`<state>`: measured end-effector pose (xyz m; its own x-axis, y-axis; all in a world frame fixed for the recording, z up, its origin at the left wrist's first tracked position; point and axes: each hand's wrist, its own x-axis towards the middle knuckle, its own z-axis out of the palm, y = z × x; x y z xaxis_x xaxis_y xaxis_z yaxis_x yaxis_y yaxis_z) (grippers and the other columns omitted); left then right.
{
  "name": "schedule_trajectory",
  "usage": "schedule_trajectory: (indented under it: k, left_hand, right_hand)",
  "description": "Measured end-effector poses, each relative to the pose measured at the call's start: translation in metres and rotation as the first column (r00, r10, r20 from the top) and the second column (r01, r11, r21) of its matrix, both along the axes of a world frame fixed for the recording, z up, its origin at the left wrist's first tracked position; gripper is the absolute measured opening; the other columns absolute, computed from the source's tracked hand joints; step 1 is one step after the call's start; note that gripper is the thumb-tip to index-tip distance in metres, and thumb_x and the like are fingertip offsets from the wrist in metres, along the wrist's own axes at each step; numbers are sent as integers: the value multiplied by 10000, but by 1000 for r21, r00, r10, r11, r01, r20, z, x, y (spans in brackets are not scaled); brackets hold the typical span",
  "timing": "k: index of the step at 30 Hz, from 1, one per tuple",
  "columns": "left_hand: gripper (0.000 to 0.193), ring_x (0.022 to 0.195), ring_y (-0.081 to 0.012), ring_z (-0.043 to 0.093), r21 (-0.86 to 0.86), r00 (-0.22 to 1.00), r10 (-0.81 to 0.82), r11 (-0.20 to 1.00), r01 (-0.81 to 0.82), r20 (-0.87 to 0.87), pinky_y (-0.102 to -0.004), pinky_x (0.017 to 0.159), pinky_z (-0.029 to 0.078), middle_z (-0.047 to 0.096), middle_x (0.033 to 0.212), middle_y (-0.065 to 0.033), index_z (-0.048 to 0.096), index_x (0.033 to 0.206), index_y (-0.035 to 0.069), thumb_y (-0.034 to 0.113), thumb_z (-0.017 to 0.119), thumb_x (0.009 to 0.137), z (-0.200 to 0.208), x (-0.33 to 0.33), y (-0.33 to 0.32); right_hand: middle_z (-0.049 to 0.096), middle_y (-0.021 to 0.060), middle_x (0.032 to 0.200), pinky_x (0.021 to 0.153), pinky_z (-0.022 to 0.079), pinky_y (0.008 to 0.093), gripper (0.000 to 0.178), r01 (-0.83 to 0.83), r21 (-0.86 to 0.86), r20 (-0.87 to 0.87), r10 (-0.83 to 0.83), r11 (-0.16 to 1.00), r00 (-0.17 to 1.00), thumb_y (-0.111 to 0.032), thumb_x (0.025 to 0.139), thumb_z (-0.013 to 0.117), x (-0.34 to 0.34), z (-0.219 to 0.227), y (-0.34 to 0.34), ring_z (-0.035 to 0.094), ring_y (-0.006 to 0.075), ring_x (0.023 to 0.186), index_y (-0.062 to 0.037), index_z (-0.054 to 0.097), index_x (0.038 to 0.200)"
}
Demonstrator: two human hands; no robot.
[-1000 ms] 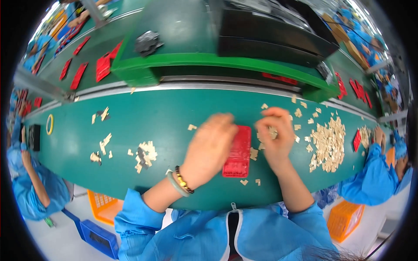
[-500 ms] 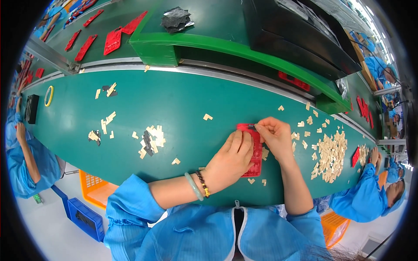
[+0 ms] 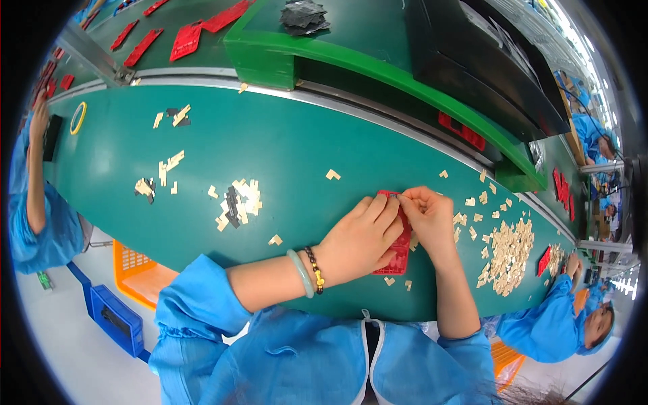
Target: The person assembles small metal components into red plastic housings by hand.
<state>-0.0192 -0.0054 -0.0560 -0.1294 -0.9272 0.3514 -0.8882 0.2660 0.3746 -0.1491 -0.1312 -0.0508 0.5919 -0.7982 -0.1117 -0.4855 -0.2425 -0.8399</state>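
A red moulded plastic plate (image 3: 399, 262) lies on the green work table in front of me. My left hand (image 3: 359, 237) rests over its left side, fingers bent together and gripping it. At the plate's far end, my right hand (image 3: 430, 216) is closed in a pinch against the top edge. A small dark bit shows on the plate by those fingertips; what the pinch holds is hidden. Close to the plate's near end lie loose cream L-shaped pieces (image 3: 389, 281). To the right spreads a large pile of cream pieces (image 3: 511, 253).
Left of my hands sits a cluster of cream and dark strips (image 3: 241, 202). A yellow tape ring (image 3: 78, 118) lies far left. Behind the table's metal rail stands a green-edged shelf (image 3: 337, 57) with a black box (image 3: 486, 74). Co-workers sit at both sides.
My right fingertips have closed down at the plate's far end, where a dark strip showed more plainly before. The view has shifted slightly. The left co-worker's arm has risen.
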Motion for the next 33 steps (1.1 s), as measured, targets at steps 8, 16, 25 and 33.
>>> schedule_trajectory:
  k: [8, 16, 25, 33]
  left_hand:
    - [518, 1157, -328, 461, -55, 1000, -7, 998, 8, 31, -394, 1004, 378, 542, 1160, -175, 604, 1102, -26, 352, 689, 757, -3, 1, 1]
    - [289, 943, -229, 510, -236, 994, 100, 968, -89, 36, -336, 822, 429, 554, 931, -63, 636, 941, 5, 256, 633, 798, -14, -8, -9]
    - [159, 893, -210, 501, -133, 925, 141, 986, -99, 353, -329, 764, 391, 541, 855, -25, 714, 701, 141, 243, 601, 748, -8, -21, -30]
    - [211, 897, -209, 508, -110, 987, 35, 994, -18, 156, -370, 761, 385, 578, 858, -47, 726, 782, 140, 309, 599, 784, 1, 8, -18]
  right_hand:
    - [568, 70, 665, 503, 469, 325, 226, -235, -691, -277, 51, 684, 960, -148, 824, 672, -16, 17, 20, 573, 235, 537, -75, 683, 1037]
    - [598, 81, 825, 538, 484, 339, 198, -309, -707, -291, 137, 636, 947, -120, 858, 614, -32, 11, 21, 613, 253, 641, -96, 671, 1045]
    - [603, 87, 988, 580, 502, 284, 322, -484, -678, -300, 393, 554, 870, -96, 689, 791, -62, 17, 70, 630, 207, 717, -65, 666, 983]
    - [627, 141, 998, 710, 519, 356, 245, -538, -753, -352, 457, 380, 816, -58, 722, 745, -81, -2, 69, 637, 296, 814, -32, 666, 953]
